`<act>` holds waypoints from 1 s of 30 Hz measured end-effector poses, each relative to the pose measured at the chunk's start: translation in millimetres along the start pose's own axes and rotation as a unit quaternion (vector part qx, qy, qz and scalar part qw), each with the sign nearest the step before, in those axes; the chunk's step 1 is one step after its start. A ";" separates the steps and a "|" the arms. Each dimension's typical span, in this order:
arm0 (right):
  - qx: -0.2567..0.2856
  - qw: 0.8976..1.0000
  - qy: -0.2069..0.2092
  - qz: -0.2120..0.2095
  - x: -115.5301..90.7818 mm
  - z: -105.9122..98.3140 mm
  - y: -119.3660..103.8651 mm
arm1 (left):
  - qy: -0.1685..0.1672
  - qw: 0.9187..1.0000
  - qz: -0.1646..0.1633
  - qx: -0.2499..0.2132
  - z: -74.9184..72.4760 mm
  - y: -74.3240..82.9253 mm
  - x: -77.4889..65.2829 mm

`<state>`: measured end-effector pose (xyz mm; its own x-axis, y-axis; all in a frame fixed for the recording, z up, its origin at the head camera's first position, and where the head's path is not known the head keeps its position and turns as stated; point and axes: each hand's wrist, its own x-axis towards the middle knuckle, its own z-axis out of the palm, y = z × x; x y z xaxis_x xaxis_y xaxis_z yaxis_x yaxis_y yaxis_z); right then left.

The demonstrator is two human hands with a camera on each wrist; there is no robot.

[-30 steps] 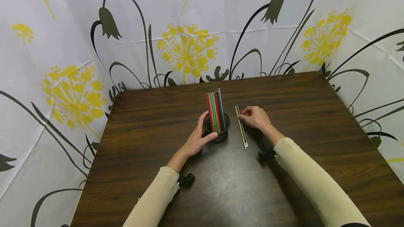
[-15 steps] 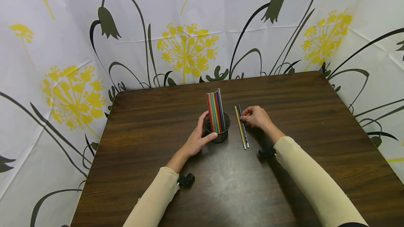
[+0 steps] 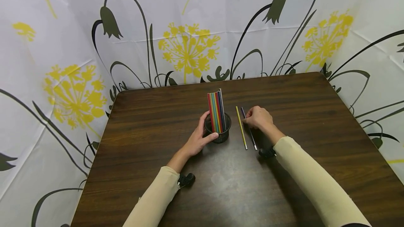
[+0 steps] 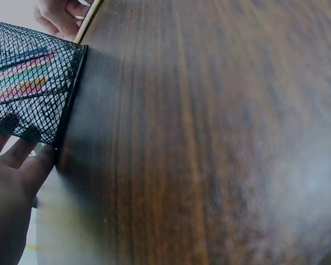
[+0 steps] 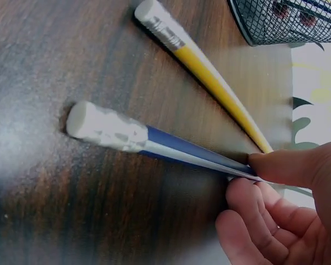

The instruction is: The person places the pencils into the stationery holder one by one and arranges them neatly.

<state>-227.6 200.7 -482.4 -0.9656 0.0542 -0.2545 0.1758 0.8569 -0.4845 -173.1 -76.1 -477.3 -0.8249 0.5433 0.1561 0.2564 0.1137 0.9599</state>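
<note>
A black mesh pencil cup (image 3: 222,136) stands on the table with several colored pencils (image 3: 216,113) upright in it. My left hand (image 3: 198,138) is curled round the cup's left side, thumb at the front. In the left wrist view its fingers touch the mesh (image 4: 33,83) near the base. Right of the cup lies a yellow pencil (image 3: 241,129), its white eraser end toward me. Beside that, my right hand (image 3: 259,117) pinches a dark blue pencil (image 3: 250,134) between thumb and fingers. The right wrist view shows the blue pencil's white eraser end (image 5: 99,124) low over or on the table.
The brown wood-grain table (image 3: 151,122) extends around both hands. A white curtain (image 3: 135,55) with yellow and dark green flowers hangs behind its back edge. Each wrist wears a small black camera.
The blue pencil has moved right, away from the yellow one, so a gap now parts them. My right hand has shifted slightly with it. My left hand stays on the cup.
</note>
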 end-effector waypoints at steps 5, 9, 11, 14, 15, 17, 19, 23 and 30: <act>0.046 0.999 -0.024 -0.017 0.4 -1.3 5.2 | 0.000 1.000 0.005 -0.001 0.6 0.2 0.3; 0.101 0.993 -0.047 -0.028 0.0 -5.1 8.7 | 0.001 1.000 0.002 -0.002 0.7 1.2 0.1; 0.114 0.992 -0.044 -0.029 -1.4 -8.2 8.4 | 0.000 1.000 -0.002 0.001 0.7 1.8 -0.2; 0.118 0.992 -0.018 -0.040 -7.0 -16.8 3.8 | -0.001 1.000 -0.007 0.003 0.7 1.9 -0.3; 0.119 0.992 -0.005 -0.047 -9.5 -20.8 1.2 | -0.001 1.000 -0.007 0.004 0.7 1.9 -0.3; 0.135 0.988 0.024 -0.068 -14.6 -29.1 -5.5 | -0.001 1.000 -0.008 0.004 0.8 1.6 -0.4; 0.170 0.979 0.053 -0.098 -19.8 -37.6 -13.4 | -0.001 1.000 -0.007 0.004 0.9 1.5 -0.4; 0.269 0.942 0.103 -0.174 -31.4 -52.0 -30.9 | -0.001 1.000 -0.007 0.005 1.5 0.9 -0.2; 0.373 0.867 0.157 -0.293 -54.8 -62.3 -63.6 | -0.002 1.000 -0.002 0.005 1.2 1.3 -0.2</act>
<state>-197.9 175.2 -385.5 -0.9152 -0.0414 0.4008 -0.3996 0.2219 -0.8895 -172.0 -75.0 -476.4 -0.8239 0.5461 0.1517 0.2584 0.1238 0.9581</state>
